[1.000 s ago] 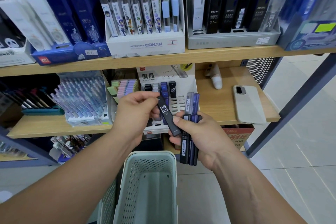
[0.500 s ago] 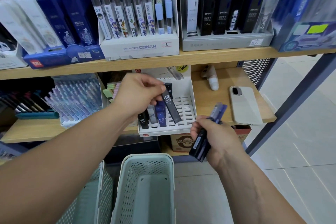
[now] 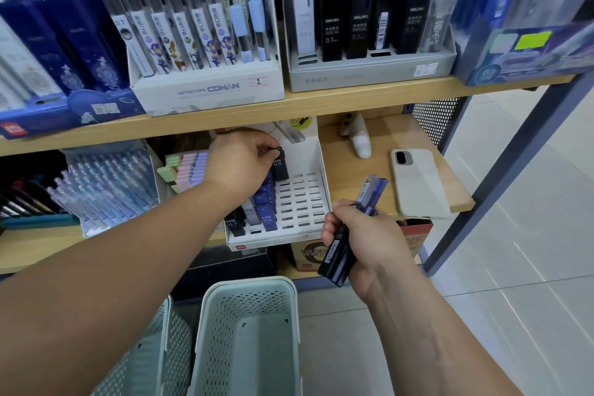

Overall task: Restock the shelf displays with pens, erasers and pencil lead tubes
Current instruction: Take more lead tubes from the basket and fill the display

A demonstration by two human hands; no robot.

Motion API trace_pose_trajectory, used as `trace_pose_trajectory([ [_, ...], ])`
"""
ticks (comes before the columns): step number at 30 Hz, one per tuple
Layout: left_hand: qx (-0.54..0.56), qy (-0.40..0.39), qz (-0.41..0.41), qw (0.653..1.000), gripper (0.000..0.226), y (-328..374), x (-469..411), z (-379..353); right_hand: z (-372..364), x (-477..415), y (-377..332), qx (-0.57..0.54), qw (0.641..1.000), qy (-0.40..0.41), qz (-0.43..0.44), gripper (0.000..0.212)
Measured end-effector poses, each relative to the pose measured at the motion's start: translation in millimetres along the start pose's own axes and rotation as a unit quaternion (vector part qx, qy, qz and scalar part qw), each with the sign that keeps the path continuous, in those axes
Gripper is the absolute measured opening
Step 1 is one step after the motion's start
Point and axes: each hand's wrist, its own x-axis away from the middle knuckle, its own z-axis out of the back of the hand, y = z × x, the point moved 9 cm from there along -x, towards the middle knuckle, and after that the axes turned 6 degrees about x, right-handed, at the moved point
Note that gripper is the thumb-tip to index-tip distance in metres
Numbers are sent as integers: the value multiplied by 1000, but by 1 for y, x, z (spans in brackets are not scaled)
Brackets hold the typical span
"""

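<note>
Left hand (image 3: 241, 164), centre frame, pinches the cap of 1 black HB 0.5 lead tube (image 3: 280, 168), near upright at the back of the white slotted tray (image 3: 313, 154). Free slots (image 3: 303, 199) lie just right of it, nearer this hand. Right hand (image 3: 363, 235), lower right, is clamped round a bundle of blue tubes (image 3: 374, 190) slanting up-right. Whether the black tube's foot is seated is hidden.

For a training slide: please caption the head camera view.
Left hand pinches a black lead tube in the white display tray; right hand holds more tubes.
</note>
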Motion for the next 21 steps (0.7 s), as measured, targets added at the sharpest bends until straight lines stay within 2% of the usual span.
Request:
trace_pose_trajectory([
  [5,-27,-51,32,998,14,-7,-5,-12,-1,-2,0,0,1000,-6,3,5],
  [8,-34,-54,47,997,13,-11,-6,-13,-1,-1,0,1,1000,-11,2,6],
  [13,-31,-46,50,997,13,-12,-7,-12,-1,0,-1,3,1000,-15,6,7],
  [21,-83,-90,36,992,17,-10,-11,-24,0,1,-1,-6,1000,-18,-1,6],
])
